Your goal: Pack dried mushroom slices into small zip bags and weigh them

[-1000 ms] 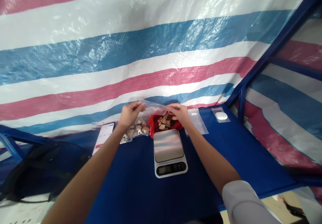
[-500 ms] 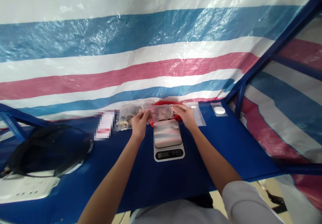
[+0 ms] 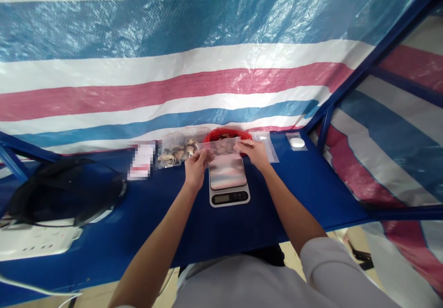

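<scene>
A striped sheet (image 3: 207, 79) in white, blue and red hangs behind the blue table (image 3: 318, 185). At the table's left end lies a black hoop (image 3: 65, 168), its near side overlapping the white power strip (image 3: 38, 248). The scale (image 3: 229, 199) sits mid-table, between the person's forearms, its steel plate toward the sheet and its dark display panel toward the person; the display is too small to read. Just behind it is the red bag (image 3: 212, 137), open, with brownish pieces inside. To the left of that are the filled bags (image 3: 176, 153), see-through, holding tan and dark chunks. The phone (image 3: 141, 160), pixelated, lies just left of these.

The left hand (image 3: 195, 168) and right hand (image 3: 255, 154) stretch the clear bag (image 3: 223, 148) between them, over the back of the plate and in front of the red bag; whether it touches the plate, I cannot tell. The left grip pinches its left side, the right grip its right edge. Flat bags (image 3: 272, 151) lie beyond the right hand. Farther right is a small white disc (image 3: 296, 142) on a clear sleeve.
</scene>
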The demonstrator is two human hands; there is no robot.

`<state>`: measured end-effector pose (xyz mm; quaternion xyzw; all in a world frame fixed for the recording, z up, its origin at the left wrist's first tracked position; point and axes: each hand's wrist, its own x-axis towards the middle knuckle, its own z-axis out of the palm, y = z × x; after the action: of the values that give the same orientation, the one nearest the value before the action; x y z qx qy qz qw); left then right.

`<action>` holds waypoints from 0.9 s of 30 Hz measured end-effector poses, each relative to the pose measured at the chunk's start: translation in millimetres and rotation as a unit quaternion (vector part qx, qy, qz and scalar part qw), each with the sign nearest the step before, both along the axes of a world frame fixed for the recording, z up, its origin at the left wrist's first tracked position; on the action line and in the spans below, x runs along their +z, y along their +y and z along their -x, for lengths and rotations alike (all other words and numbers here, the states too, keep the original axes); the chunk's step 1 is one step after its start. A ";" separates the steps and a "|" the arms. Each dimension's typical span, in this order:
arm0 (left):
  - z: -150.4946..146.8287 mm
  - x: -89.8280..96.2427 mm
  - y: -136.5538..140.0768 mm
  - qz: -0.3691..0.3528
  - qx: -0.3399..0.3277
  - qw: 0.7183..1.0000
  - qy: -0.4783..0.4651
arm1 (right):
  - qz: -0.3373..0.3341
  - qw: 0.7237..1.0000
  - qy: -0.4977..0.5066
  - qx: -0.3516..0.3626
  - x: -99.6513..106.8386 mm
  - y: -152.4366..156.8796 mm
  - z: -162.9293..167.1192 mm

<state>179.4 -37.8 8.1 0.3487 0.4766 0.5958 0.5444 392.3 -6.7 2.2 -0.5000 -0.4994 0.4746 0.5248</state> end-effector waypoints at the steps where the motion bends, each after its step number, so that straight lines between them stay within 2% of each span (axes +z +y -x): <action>1: 1.2 -1.5 -1.2 0.000 -0.004 1.000 0.001 | -0.003 1.000 -0.004 0.001 1.7 -0.1 -1.3; 6: 22.3 -4.7 -2.0 -0.010 -0.037 0.998 0.048 | -0.009 1.000 -0.028 0.010 12.5 2.1 -9.9; 10: 43.5 13.0 6.3 -0.079 -0.037 0.982 0.169 | -0.035 0.997 -0.066 0.035 21.6 4.7 -12.2; 12: 46.3 28.3 13.3 -0.107 -0.072 0.957 0.261 | -0.052 0.993 -0.093 0.053 28.1 4.1 -9.7; 15: 37.2 51.1 25.9 -0.134 -0.147 0.895 0.399 | -0.074 0.984 -0.136 0.092 39.5 0.0 -2.4; 17: 26.5 61.6 34.5 -0.152 -0.199 0.856 0.452 | -0.092 0.977 -0.157 0.109 45.8 -3.0 2.3; 19: 16.9 66.6 41.7 -0.168 -0.234 0.833 0.472 | -0.108 0.975 -0.160 0.111 49.1 -4.6 4.7; 22: 10.0 65.6 46.4 -0.160 -0.249 0.840 0.455 | -0.111 0.978 -0.145 0.097 46.7 -4.3 0.8; 27: 10.8 58.4 33.7 -0.105 -0.227 0.895 0.368 | -0.084 0.988 -0.114 0.055 29.5 -8.2 -18.5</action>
<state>168.6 -4.1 66.4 0.6971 0.4855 0.3320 0.4101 410.8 -14.9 31.6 -0.4769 -0.6211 0.3991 0.4770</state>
